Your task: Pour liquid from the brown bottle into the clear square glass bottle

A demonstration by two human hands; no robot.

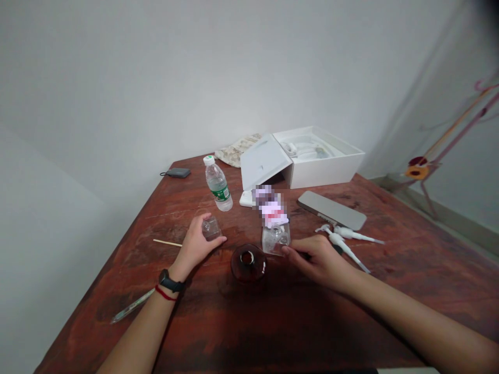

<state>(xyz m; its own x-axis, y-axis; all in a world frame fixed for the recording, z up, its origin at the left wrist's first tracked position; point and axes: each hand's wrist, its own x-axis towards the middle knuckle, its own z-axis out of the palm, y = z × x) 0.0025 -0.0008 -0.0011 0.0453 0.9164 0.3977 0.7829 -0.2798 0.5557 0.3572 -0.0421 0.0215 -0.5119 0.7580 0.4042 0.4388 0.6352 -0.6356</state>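
Observation:
My left hand has its thumb and fingers around a small clear square-sided bottle on the wooden table. My right hand is closed, with its fingertips at the lower right corner of a second clear square-sided bottle. Both bottles show an uncapped neck. Between my hands and closer to me, a dark brown round bottle stands upright with its mouth open. To the right of my right hand, white pump heads with long tubes lie on the tabletop.
A labelled water bottle stands behind my left hand. Farther back are an open white box and a cloth. A grey flat case lies right, a dark small device left. A thin stick and a pen lie near my left arm.

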